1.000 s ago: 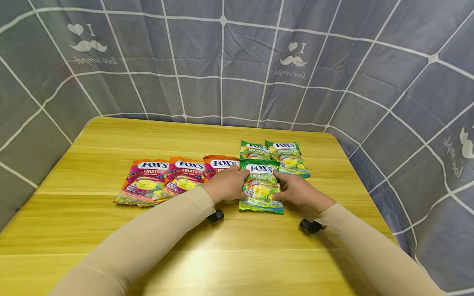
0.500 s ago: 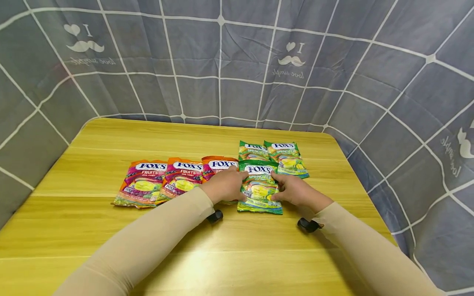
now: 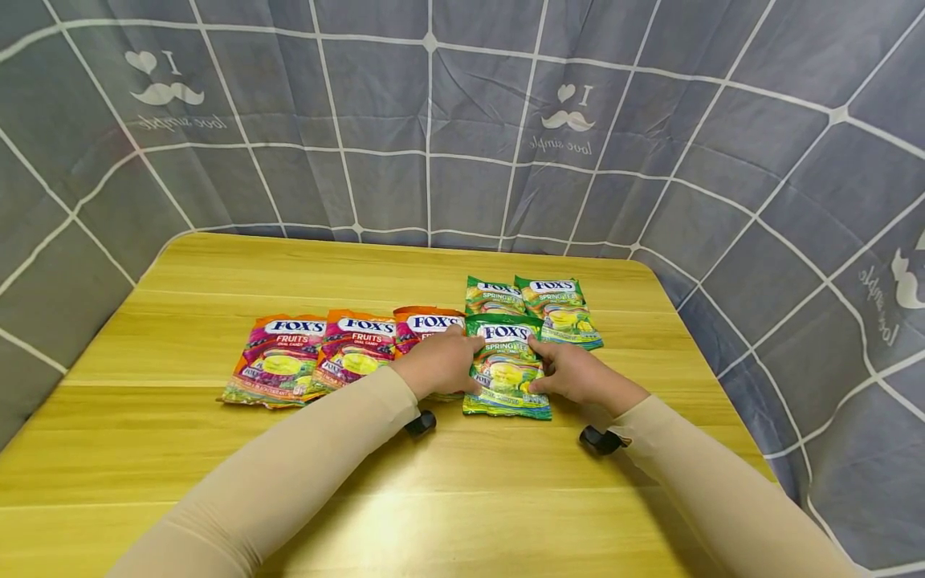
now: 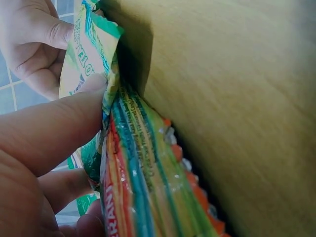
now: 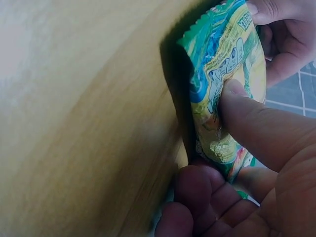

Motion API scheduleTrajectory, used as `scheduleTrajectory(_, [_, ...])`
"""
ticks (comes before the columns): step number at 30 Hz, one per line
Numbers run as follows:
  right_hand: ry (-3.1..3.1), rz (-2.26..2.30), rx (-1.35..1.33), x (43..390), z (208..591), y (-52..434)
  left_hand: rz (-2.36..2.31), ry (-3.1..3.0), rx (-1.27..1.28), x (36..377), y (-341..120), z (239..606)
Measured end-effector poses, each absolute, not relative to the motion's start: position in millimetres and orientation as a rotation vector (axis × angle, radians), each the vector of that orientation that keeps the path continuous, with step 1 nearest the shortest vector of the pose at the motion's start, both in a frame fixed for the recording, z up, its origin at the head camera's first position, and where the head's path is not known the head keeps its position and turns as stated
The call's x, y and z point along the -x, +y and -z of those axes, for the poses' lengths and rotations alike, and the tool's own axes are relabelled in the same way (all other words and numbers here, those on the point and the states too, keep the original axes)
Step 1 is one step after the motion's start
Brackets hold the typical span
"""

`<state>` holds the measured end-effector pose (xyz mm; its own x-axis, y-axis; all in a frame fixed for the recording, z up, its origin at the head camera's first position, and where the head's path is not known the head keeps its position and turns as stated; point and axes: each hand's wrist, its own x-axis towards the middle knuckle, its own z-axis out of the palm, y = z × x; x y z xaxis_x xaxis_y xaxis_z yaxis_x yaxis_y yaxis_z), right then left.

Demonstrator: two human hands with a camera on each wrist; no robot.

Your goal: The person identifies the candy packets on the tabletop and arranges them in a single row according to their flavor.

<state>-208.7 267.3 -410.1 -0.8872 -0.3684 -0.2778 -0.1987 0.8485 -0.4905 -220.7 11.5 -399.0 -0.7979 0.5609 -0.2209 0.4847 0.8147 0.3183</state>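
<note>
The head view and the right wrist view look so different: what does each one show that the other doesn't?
Only the head view shows the whole yellow table, three orange-pink candy bags, two more green bags behind, and the grey curtain. Only the right wrist view shows the right thumb pressed on the bag's front with fingers curled beneath its edge. Both show the front green candy bag held between left hand and right hand.

Green Fox's Spring Tea candy bag: glossy foil pouch, sealed, white logo at top, yellow-green fruit print. Lies flat on table, label up, top edge away from person. Sits between both hands, left edge under left thumb, right edge pinched by right thumb.
</note>
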Motion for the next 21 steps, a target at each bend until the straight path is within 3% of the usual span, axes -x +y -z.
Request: scheduleTrajectory(21, [2.654,0.659,0.432,209.1,410.8,268.0,-0.323,2.702,-0.805,220.7,13.5,398.3])
